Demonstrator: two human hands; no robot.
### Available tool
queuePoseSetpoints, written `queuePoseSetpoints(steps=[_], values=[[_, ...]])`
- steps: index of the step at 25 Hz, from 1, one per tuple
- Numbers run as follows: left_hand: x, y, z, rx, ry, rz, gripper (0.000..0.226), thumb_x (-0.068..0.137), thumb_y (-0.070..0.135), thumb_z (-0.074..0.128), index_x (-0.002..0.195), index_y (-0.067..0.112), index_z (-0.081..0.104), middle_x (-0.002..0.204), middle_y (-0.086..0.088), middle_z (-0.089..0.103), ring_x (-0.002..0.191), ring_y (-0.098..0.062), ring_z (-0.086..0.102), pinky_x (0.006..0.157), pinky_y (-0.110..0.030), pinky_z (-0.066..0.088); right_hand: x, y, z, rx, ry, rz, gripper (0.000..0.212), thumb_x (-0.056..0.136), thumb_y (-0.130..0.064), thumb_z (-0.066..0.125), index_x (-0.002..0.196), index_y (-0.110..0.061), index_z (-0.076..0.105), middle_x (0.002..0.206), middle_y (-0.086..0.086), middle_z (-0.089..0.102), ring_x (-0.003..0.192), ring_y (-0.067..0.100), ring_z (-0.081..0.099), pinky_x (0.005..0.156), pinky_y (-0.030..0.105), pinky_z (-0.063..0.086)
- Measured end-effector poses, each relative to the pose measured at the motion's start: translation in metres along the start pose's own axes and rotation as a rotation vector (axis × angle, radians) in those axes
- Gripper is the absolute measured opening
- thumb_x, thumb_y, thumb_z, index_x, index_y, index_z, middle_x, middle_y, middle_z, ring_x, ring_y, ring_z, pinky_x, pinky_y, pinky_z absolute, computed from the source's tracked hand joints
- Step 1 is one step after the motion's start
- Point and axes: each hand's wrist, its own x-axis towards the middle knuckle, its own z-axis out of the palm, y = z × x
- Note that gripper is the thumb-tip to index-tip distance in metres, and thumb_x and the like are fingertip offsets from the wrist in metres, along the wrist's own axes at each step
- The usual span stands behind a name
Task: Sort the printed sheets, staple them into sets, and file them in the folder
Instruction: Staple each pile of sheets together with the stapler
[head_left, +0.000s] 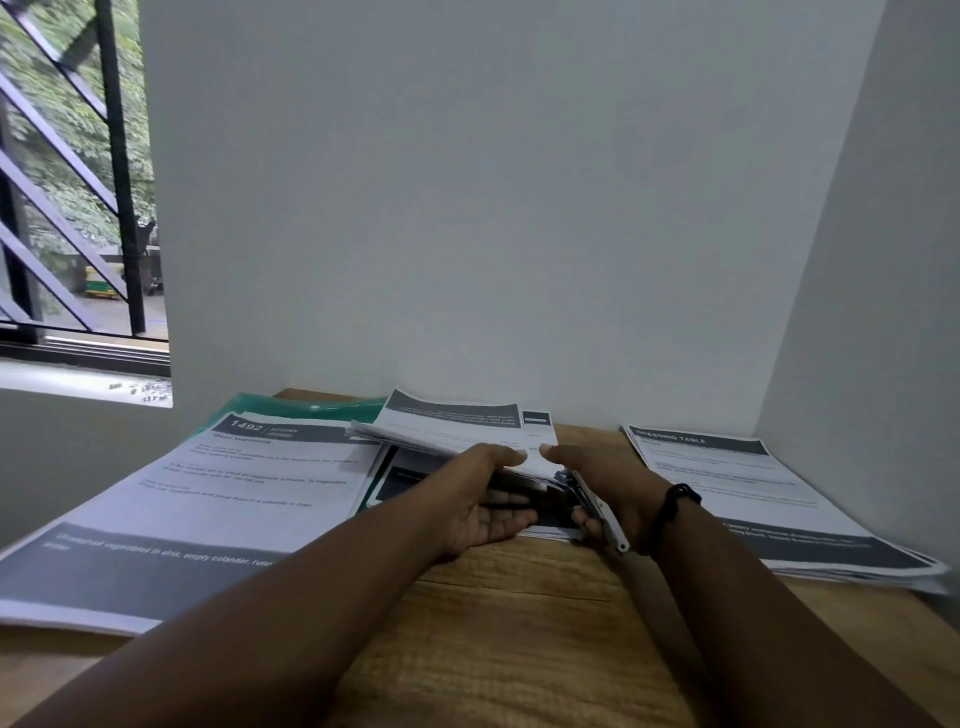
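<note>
Two hands meet at the middle of a wooden surface (519, 623), both working on one set of printed sheets (457, 431). The left hand (483, 504) lies palm up under the near edge of that set, its thumb on top of the paper and its fingers reaching beneath, so it grips the sheets. The right hand (608, 483) has its thumb on the same edge, close to the left thumb, and its fingers are curled round a stapler (597, 506) with a metal body, held at the near right corner of the set. The stapler's far end is hidden under the paper and the hand, so I cannot tell whether it bites the sheets. A black band (675, 501) circles the right wrist.

The set is lifted at an angle, its printing upside down to the viewer, over more sheets lying flat below it. To the left lies a large stack of sheets (208, 499) headed "1492 KITCHEN", resting partly on a green folder (291, 408) whose far edge shows behind it. To the right lies another stack (753, 493) headed "DRESSING TABLE", near the side wall. A window (78, 182) with dark bars stands at the far left.
</note>
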Motion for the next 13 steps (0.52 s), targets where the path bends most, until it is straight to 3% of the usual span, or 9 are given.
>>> queuePoseSetpoints(steps=[5, 13], values=[[0.003, 0.0, 0.0, -0.003, 0.009, -0.002, 0.041, 0.087, 0.036, 0.064, 0.114, 0.004, 0.06, 0.112, -0.021, 0.067, 0.075, -0.028, 0.069, 0.046, -0.024, 0.053, -0.002, -0.004, 0.002, -0.016, -0.032, -0.011, 0.045, 0.086, -0.05, 0.062, 0.113, -0.014, 0.061, 0.068, 0.006, 0.055, 0.035, 0.012, 0.044, 0.035, 0.015, 0.033], [0.006, -0.002, -0.001, -0.023, 0.016, 0.01, 0.02, 0.09, 0.02, 0.061, 0.1, 0.003, 0.061, 0.1, -0.018, 0.067, 0.073, -0.025, 0.066, 0.044, -0.023, 0.053, -0.019, -0.012, 0.01, 0.02, -0.073, -0.045, 0.036, 0.09, -0.043, 0.061, 0.107, -0.011, 0.061, 0.058, 0.004, 0.052, 0.036, 0.014, 0.041, 0.032, 0.014, 0.031]])
